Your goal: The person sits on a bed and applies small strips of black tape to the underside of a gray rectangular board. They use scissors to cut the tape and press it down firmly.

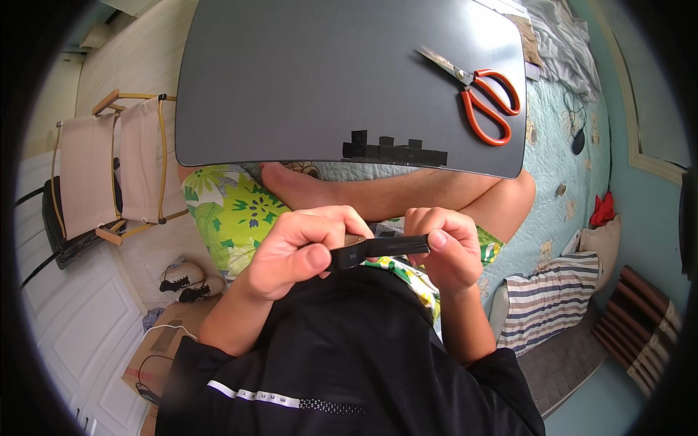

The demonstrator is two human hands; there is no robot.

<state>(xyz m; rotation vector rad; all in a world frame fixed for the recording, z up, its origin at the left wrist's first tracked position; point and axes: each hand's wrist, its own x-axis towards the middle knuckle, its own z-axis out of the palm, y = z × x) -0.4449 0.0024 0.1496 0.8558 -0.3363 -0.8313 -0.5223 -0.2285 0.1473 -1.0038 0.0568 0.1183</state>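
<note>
A roll of black tape [344, 258], likely electrical tape, is gripped in my left hand [297, 248], with the thumb pressed on its side. From the roll a length of black tape [397, 246] stretches across to my right hand [450, 245], whose thumb and fingers pinch its end. Both hands are above my lap, in front of my black shirt. Several cut pieces of black tape [395, 153] are stuck along the near edge of the dark grey table [305, 82]. Scissors with red handles [488, 106] lie on the table's right side, blades slightly apart.
My crossed legs [403, 188] rest on a quilted light-blue bed cover [551, 180] beneath the table. At right are a striped pillow [551, 305] and a black computer mouse [578, 141]. A folding chair [117, 169], shoes [191, 280] and a cardboard box [163, 338] stand at left.
</note>
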